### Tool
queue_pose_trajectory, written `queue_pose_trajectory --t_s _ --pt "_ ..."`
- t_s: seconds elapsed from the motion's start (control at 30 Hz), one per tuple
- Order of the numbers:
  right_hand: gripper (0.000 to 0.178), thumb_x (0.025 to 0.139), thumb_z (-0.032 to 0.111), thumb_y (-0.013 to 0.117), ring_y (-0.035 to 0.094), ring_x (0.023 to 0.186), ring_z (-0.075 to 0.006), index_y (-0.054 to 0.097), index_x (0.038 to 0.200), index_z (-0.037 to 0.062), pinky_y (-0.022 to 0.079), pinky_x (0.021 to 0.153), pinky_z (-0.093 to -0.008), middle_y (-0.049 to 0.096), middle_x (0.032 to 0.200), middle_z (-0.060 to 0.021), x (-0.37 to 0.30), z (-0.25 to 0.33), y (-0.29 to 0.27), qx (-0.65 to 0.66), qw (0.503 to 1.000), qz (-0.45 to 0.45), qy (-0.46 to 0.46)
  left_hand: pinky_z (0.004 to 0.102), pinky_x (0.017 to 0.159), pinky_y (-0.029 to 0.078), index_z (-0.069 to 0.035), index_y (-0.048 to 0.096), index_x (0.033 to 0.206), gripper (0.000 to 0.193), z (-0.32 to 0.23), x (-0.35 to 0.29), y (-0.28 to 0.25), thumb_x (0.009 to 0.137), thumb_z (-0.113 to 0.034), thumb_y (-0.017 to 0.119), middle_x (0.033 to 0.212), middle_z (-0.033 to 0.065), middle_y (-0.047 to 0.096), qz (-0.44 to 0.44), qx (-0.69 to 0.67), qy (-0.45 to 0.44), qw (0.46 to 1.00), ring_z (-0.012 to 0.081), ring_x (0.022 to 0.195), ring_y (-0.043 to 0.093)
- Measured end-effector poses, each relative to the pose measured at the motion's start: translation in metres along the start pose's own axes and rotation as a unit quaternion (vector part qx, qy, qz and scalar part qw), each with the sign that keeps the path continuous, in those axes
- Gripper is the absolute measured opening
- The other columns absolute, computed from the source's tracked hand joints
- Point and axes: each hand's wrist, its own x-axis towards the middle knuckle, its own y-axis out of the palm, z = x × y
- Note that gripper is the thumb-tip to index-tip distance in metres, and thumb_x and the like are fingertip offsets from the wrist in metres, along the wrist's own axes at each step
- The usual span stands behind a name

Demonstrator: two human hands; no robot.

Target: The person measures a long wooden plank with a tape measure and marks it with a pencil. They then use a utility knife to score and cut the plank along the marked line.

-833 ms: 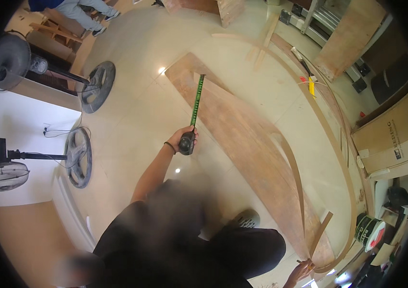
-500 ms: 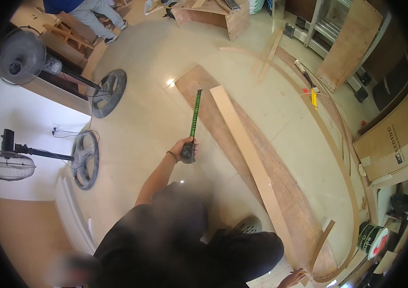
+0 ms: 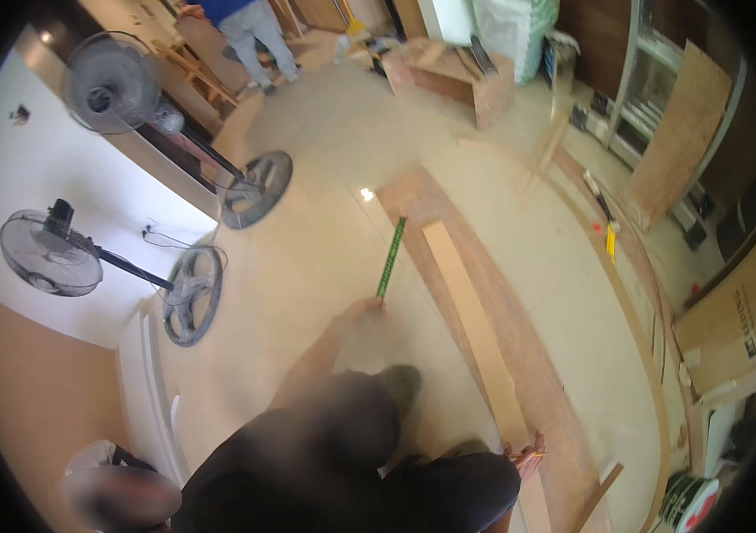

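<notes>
My left hand (image 3: 364, 308) is closed around a tape measure, whose case is smeared and mostly hidden. Its green blade (image 3: 392, 258) sticks out forward, the tip over the far end of a wide brown board (image 3: 422, 200) on the floor. Along that board lies a narrow, pale wooden strip (image 3: 476, 324). Down at the strip's near part is my right hand (image 3: 529, 455), its fingers bent around a thin yellow-orange pencil-like stick (image 3: 533, 455). Whether this hand also touches the strip, I cannot tell.
Two pedestal fans (image 3: 191, 293) (image 3: 258, 191) stand at the left. Right of the boards, a long curved strip (image 3: 636, 355) lies near a yellow-handled tool (image 3: 610, 242). A low wooden bench (image 3: 493, 93) and a person (image 3: 258, 40) are farther off; a carton (image 3: 724, 320) leans at the right.
My right hand has moved forward from the lower edge onto the pale strip. The tape stays extended in my left hand. The whole view has shifted, and a shoe now shows between my arms.
</notes>
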Motion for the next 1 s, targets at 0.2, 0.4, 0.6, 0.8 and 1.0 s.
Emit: queue_pose_trajectory --t_s 0.2,0.4,0.6,0.8,1.0 --pt "0.049 0.083 0.031 0.074 0.048 0.121 -0.0446 0.048 0.109 -0.0018 0.034 0.098 -0.0597 0.049 0.139 -0.0230 0.036 -0.031 0.031 -0.089 0.970 0.039 -0.221 0.0395 0.068 0.059 -0.007 0.058 0.096 0.025 0.019 0.051 -0.052 0.099 -0.031 0.056 0.086 0.0099 0.065 0.042 0.108 0.021 0.993 0.0237 0.070 0.067" --pt "0.055 0.082 0.035 0.076 0.048 0.120 -0.0456 0.046 0.110 -0.0014 0.036 0.096 -0.0590 0.049 0.136 -0.0236 0.081 -0.068 0.049 -0.044 0.963 0.077 -0.256 0.0386 0.068 0.059 -0.008 0.057 0.100 0.025 0.013 0.042 -0.033 0.100 -0.032 0.055 0.091 0.0081 0.065 0.078 0.119 0.029 0.989 0.0222 0.073 0.068" --pt "0.059 0.079 0.030 0.079 0.046 0.126 -0.0423 0.044 0.114 -0.0020 0.035 0.103 -0.0592 0.049 0.135 -0.0219 0.139 -0.054 0.035 0.011 0.947 0.025 -0.321 0.0389 0.068 0.059 -0.009 0.059 0.100 0.024 -0.011 0.034 0.002 0.098 -0.033 0.058 0.092 0.0072 0.064 0.142 0.065 -0.035 0.987 0.0229 0.073 0.068" --pt "0.054 0.081 0.024 0.076 0.044 0.130 -0.0424 0.042 0.117 0.0019 0.030 0.112 -0.0599 0.047 0.138 -0.0199 0.138 -0.044 0.016 -0.016 0.951 0.069 -0.300 0.0381 0.066 0.058 -0.008 0.059 0.101 0.026 -0.049 0.038 0.022 0.098 -0.034 0.059 0.091 0.0069 0.064 0.090 0.019 0.027 0.995 0.0232 0.073 0.067" --pt "0.073 0.073 0.018 0.081 0.041 0.130 -0.0438 0.038 0.129 -0.0003 0.034 0.108 -0.0541 0.042 0.140 -0.0242 0.120 -0.046 -0.015 0.003 0.970 0.069 -0.234 0.0378 0.068 0.058 -0.007 0.058 0.098 0.026 -0.095 0.038 0.045 0.098 -0.033 0.058 0.092 0.0088 0.064 0.108 0.145 0.064 0.981 0.0232 0.077 0.067"
